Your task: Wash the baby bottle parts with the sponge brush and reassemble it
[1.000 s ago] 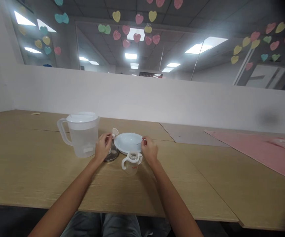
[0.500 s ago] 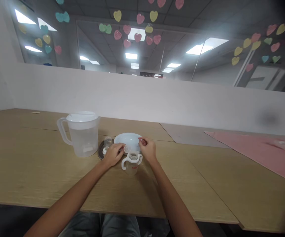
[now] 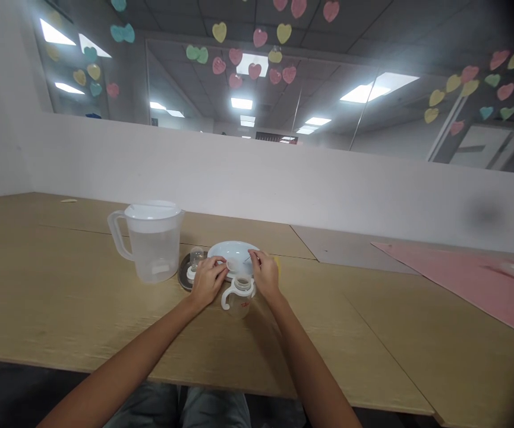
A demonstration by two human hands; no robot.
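Observation:
My left hand is closed, its fingertips pinching a small translucent round piece over the white bowl. My right hand is closed too, with a thin stick-like thing at its fingertips, too small to name. Just in front of the hands, a clear baby bottle with white side handles stands upright without a cap, its mouth open. Behind my left hand, a clear dome cover on a white ring sits on a dark round tray, partly hidden.
A translucent lidded pitcher with liquid in it stands to the left of the tray. A bit of something yellow shows behind my right hand. Pink sheeting covers the table's right side. A white wall rises behind.
My right hand has turned inward, and the thin thing at its fingertips now shows above the bowl. The left hand still holds the round piece. The view has shifted slightly.

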